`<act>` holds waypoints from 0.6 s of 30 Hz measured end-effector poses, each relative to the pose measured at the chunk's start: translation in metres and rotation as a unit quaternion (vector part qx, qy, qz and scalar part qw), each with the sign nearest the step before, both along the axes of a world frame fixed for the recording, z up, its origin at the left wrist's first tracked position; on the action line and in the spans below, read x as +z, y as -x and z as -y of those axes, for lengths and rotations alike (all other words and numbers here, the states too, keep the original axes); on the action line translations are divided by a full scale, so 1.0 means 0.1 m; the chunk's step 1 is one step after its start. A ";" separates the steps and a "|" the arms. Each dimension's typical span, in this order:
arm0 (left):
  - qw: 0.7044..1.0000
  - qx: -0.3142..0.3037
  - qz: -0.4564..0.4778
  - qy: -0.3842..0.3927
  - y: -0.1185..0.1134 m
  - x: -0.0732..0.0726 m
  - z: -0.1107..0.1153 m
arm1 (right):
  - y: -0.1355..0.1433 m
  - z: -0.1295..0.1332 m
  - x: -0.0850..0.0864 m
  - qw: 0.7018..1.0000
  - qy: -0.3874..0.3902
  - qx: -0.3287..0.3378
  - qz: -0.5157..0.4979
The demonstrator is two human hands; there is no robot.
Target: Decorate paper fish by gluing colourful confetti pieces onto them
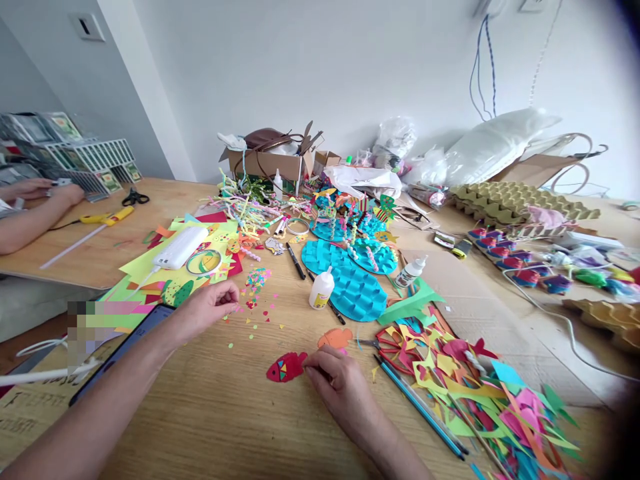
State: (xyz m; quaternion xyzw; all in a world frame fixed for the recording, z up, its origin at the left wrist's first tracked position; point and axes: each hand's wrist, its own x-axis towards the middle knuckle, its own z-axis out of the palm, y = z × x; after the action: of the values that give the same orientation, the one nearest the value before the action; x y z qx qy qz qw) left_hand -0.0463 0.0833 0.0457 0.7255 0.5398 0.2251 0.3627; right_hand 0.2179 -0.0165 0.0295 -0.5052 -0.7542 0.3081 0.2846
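A red paper fish with small coloured triangles lies on the wooden table, its head to the left. The curled fingers of my right hand are at its tail end; whether they pinch anything is hidden. Just behind that hand lies an orange paper fish. My left hand is closed in a pinch above the table, beside a scatter of small confetti pieces; what it holds, if anything, is too small to name. A white glue bottle stands by the blue egg-carton piece.
Coloured paper scraps, blue pencils and scissors lie at the right. A phone and a white power strip are at the left. Egg trays stand farther back. Another person's hands are at the far left.
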 end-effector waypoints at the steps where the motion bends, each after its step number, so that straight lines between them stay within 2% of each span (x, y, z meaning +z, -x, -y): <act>1: 1.000 -0.002 0.012 0.003 -0.06 0.04 0.04 | 0.03 -0.01 0.08 1.000 0.008 -0.002 -0.007; 4: 0.999 -0.014 0.034 0.010 -0.25 0.13 0.17 | 0.13 -0.07 0.29 0.999 0.036 -0.007 -0.020; 7: 0.999 -0.039 0.027 -0.004 -0.42 0.17 0.30 | 0.25 -0.19 0.37 1.000 0.027 -0.011 -0.003; 13: 0.998 -0.042 -0.021 -0.048 -0.64 0.09 0.52 | 0.38 -0.29 0.22 1.000 0.006 -0.009 0.023; 18: 0.997 -0.060 -0.027 -0.040 -0.70 0.01 0.58 | 0.35 -0.26 0.18 0.999 0.019 0.018 0.034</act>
State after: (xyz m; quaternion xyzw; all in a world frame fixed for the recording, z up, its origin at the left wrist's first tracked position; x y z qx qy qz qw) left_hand 0.0236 0.0257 0.0471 0.7760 0.4957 0.2049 0.3319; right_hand 0.1833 0.0095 0.0473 -0.5069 -0.7666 0.3100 0.2437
